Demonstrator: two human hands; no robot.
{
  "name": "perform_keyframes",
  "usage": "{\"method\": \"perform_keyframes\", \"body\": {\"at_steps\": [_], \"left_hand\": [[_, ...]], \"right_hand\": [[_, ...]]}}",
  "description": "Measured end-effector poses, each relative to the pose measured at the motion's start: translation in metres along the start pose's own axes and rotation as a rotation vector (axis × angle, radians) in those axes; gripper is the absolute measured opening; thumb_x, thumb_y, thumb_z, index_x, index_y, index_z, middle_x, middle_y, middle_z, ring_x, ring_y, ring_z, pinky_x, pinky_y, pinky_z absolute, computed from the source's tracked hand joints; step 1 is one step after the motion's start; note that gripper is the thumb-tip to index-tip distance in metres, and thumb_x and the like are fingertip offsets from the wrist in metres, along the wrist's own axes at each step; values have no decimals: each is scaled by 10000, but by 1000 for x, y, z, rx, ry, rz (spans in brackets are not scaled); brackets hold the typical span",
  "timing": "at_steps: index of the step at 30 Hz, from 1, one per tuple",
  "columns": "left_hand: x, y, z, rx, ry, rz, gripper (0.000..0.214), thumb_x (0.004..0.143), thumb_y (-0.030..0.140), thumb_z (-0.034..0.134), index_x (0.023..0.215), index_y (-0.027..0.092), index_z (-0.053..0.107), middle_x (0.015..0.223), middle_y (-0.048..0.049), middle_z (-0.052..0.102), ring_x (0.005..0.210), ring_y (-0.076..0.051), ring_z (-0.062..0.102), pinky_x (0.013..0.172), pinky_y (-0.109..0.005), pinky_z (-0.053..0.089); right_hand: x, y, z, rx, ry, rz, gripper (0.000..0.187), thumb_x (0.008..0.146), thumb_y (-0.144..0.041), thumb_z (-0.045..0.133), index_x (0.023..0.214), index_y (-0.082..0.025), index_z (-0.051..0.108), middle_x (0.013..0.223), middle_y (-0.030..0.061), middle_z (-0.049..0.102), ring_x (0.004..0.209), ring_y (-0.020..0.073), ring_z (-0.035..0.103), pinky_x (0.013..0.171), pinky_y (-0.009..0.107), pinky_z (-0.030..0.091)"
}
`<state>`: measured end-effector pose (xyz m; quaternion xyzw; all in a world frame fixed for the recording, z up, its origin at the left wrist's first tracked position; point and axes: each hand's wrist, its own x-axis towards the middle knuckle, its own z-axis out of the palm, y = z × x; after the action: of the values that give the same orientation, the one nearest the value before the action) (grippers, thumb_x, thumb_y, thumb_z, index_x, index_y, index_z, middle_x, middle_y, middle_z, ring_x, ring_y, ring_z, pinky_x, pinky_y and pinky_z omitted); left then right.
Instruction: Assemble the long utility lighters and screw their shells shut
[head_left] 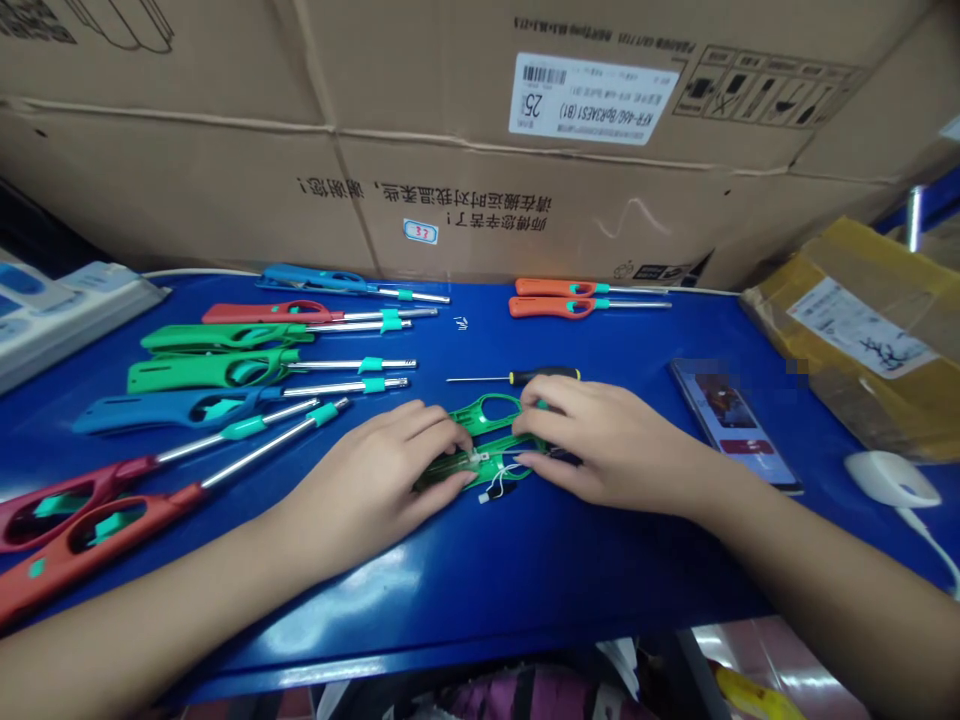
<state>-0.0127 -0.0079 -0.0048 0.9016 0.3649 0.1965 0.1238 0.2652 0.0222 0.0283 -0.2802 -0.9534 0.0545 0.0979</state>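
Observation:
A green lighter casing (495, 408) lies opened on the blue table, its inner parts exposed. My left hand (409, 455) grips the casing's left end, where a clear fuel tank (448, 466) shows between thumb and fingers. On the right end, the fingers of my right hand (574, 435) are bent closed around the casing, partly hiding it. White wires and a small black igniter piece (496, 492) hang out at the near side. Just beyond my right hand rests a screwdriver (544, 376) with a black and yellow handle.
Several long-necked lighters (217, 370) in blue, green and red lie at left. Two orange lighters (555, 306) sit at the back. A phone (735, 425), a white mouse-like device (892, 480) and a taped carton (862, 330) are at right. A large cardboard box (420, 160) stands behind; a power strip (67, 310) is at far left.

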Motion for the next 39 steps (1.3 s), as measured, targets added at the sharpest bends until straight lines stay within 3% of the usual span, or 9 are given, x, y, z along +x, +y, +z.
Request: {"method": "perform_keyframes", "body": {"at_steps": [9,14,22,32,39], "left_hand": [[2,8,-1,101,65,103,194,1115,259,508,1074,155,666,976,-54,718,870,-220,659,778,-354,538],[1,5,1,158,87,128,213,1088,321,582,1152,152,695,1016,-64,735,892,-242,675,770,-376,551],[2,6,1,99,114,131,200,1083,237,580,1177,139,727,1002,-73,718,884,-217,654,778,-349,555],[2,7,-4,28,8,136,251,1117,264,506,1217,165,714,1051,-84,710,913,-221,664,801,-363,553],[-1,15,-5,49,-32,147,277,1119,233,472,1198,143,721,1003,-88,696,884,-237,681,775,-394,579]], "right_hand": [[9,-9,24,33,-3,-15,222,1091,-311,563,952,-172,667,928,41,687,827,196,588,775,340,449],[9,-10,23,31,58,2,226,1090,-264,533,925,-168,654,852,33,669,775,193,565,725,328,422],[9,-10,24,57,70,-18,256,1108,-273,500,944,-161,662,865,31,669,792,186,562,730,321,408],[7,-11,12,55,13,-110,287,1073,-192,483,828,-192,632,792,12,612,733,187,403,664,348,313],[5,-9,13,109,-50,-144,265,1068,-184,484,833,-185,606,792,2,567,744,176,402,670,337,309]]}}
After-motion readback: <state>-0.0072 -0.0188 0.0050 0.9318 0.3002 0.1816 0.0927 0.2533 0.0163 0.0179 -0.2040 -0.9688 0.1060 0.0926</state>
